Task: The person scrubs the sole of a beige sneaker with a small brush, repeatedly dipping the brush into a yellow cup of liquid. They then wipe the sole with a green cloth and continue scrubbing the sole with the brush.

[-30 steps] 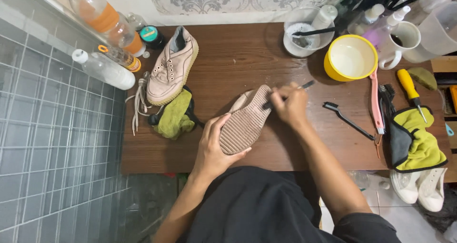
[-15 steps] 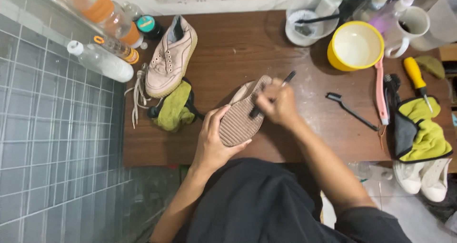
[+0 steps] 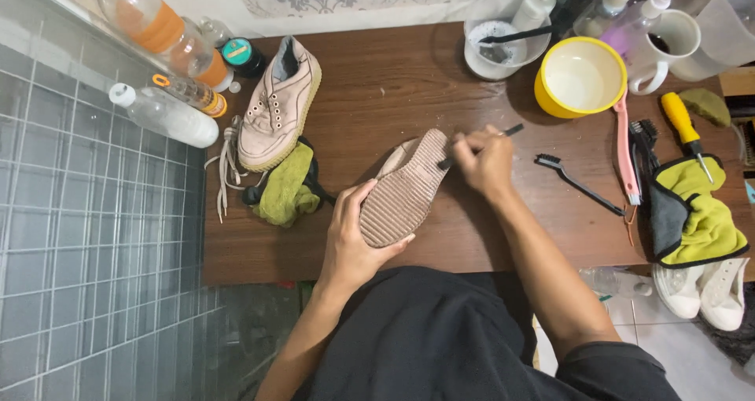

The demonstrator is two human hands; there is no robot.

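— since half a second ago, what is looking different?
— both hands are sitting much as they were; the right hand (image 3: 485, 161) is still working its thin black brush (image 3: 481, 145) at the far end of the upturned shoe (image 3: 405, 189), and the brush handle is now pointing more to the right.
— how are the fingers lying?
— the right fingers are pinching the brush handle, with the tip touching the ribbed sole. the left hand (image 3: 351, 240) is wrapping the near end of the shoe, thumb on the sole, fingers curling round the left edge.
— and where is the shoe sitting?
— it is lying sole up, tilted, near the middle of the brown table (image 3: 377, 94), close to the near edge.
— what is lying around it?
— the second shoe (image 3: 279, 106) is resting upright to the far left, with loose laces (image 3: 224, 165) beside it and a green cloth (image 3: 287, 189) just near of it. bottles (image 3: 161, 31) are lining the far left edge by the grey tiles (image 3: 79, 212). on the far right a yellow bowl (image 3: 580, 77) is standing, with a white mug (image 3: 664, 43) beside it. a black brush (image 3: 578, 182) and a pink brush (image 3: 625, 153) are lying to the right of the hand, and a yellow cloth (image 3: 700, 220) is further right.
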